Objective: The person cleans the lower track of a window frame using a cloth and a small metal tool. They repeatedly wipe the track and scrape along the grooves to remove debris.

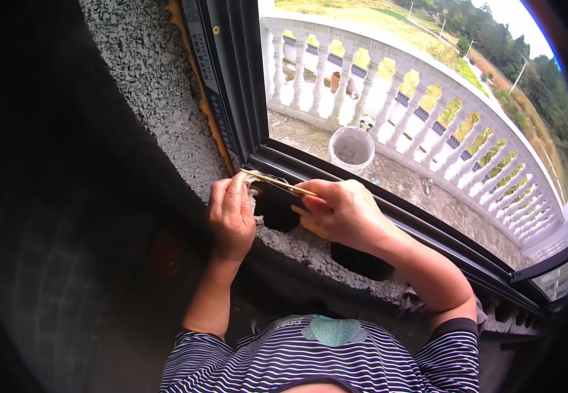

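Observation:
My right hand [345, 209] grips one end of a thin yellowish stick [274, 181], beside which a thin metal piece shows. At the stick's far tip, my left hand [232, 213] has its fingertips pinched together, with a crumpled whitish scrap [253, 194] beside them; whether they hold the scrap or the stick I cannot tell. Both hands are at the lower corner of a dark metal window frame [249, 98]. Orange foam [210, 115] lines the gap between the frame and the rough wall.
The rough masonry sill [308, 255] has dark hollows below the frame. Speckled wall [151, 88] rises at the left. Past the window, a white bucket [352, 150] stands by a balustrade [392, 103]. An open sash arm [544, 263] juts out at the right.

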Tool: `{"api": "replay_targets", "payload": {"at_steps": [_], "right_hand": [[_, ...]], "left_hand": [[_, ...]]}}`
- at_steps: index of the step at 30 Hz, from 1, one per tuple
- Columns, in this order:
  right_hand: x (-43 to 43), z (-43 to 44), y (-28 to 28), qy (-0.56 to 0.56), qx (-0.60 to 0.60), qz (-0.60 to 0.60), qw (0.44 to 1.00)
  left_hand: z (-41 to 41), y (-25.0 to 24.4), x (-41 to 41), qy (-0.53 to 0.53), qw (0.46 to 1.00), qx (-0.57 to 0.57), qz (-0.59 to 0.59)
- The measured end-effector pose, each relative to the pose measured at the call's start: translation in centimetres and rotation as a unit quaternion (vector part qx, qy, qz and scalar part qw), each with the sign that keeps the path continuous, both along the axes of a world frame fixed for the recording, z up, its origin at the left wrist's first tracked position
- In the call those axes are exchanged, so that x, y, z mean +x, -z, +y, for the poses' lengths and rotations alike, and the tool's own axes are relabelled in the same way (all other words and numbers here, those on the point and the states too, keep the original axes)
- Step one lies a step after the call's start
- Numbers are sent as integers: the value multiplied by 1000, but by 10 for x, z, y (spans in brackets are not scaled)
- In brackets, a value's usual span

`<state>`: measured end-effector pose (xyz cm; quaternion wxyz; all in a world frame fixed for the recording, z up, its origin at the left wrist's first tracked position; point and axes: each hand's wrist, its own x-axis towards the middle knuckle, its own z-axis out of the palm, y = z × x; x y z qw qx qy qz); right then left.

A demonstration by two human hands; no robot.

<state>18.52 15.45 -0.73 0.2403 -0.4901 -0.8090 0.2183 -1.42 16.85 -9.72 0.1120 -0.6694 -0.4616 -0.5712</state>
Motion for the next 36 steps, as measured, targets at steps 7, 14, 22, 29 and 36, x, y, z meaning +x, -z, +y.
{"api": "replay_targets", "payload": {"at_steps": [7,14,22,29,36], "right_hand": [[18,-10,-15,-25,-117,84,989],[21,-30,-5,-55,-226,190,954],[-9,-43,8,-67,-304,269,912],[-44,-50,33,-85,-295,294,905],[-33,-41,9,-74,-197,303,929]], "left_hand": [[-32,-19,-21,-8,993,-60,-101],[-55,0,-45,348,676,-229,-609],[-79,19,-37,427,555,-238,-673],[-90,3,-16,441,561,-222,-665],[-103,12,-32,331,658,-230,-636]]}}
